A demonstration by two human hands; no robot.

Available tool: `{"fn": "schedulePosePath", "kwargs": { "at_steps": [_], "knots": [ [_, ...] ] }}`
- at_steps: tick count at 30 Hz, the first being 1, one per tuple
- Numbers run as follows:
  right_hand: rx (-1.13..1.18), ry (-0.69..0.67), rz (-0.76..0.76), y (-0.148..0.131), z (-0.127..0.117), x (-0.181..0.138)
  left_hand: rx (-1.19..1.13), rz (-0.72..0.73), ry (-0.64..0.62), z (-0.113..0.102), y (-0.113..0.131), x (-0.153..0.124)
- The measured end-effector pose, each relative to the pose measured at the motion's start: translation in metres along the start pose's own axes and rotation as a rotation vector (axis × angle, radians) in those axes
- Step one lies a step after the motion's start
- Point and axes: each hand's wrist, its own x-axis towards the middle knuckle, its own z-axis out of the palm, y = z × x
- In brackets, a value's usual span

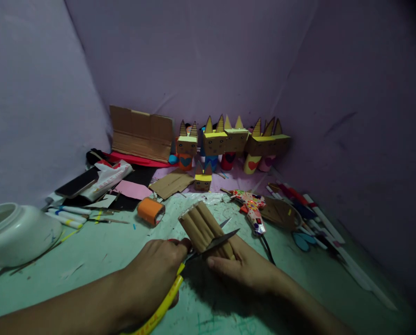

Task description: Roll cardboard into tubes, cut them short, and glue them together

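Observation:
My left hand (152,274) is closed round the yellow handles of a pair of scissors (208,246), whose open blades straddle a strip of corrugated cardboard (202,225). My right hand (244,267) grips the near end of that cardboard strip and holds it tilted up off the green mat (99,260). The scissor handles run down toward the bottom edge, partly hidden under my left palm.
An orange tape roll (151,211) lies just beyond my left hand. A white bowl (16,232) sits at the left, with markers (68,216) beside it. A patterned glue gun (253,207) lies at the right. Cardboard animal figures (228,142) line the back wall.

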Motion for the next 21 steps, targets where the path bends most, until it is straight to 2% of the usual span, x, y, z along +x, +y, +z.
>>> {"fn": "schedulePosePath", "kwargs": {
  "at_steps": [4, 9, 15, 18, 21],
  "knots": [
    [0.054, 0.004, 0.066, 0.002, -0.001, 0.002, -0.037, -0.058, -0.029, 0.002, 0.001, 0.002],
    [0.155, -0.004, 0.129, 0.001, -0.001, 0.006, -0.091, -0.07, -0.006, 0.006, -0.005, 0.005],
    [0.183, -0.034, 0.161, 0.001, 0.002, 0.006, -0.023, 0.029, -0.075, -0.009, 0.002, 0.0],
    [0.152, -0.025, 0.151, -0.001, 0.003, 0.006, 0.035, -0.019, -0.116, -0.008, 0.007, 0.0],
    [0.148, -0.028, 0.137, -0.001, 0.004, 0.006, 0.1, -0.058, -0.046, 0.001, 0.005, 0.003]
  ]
}}
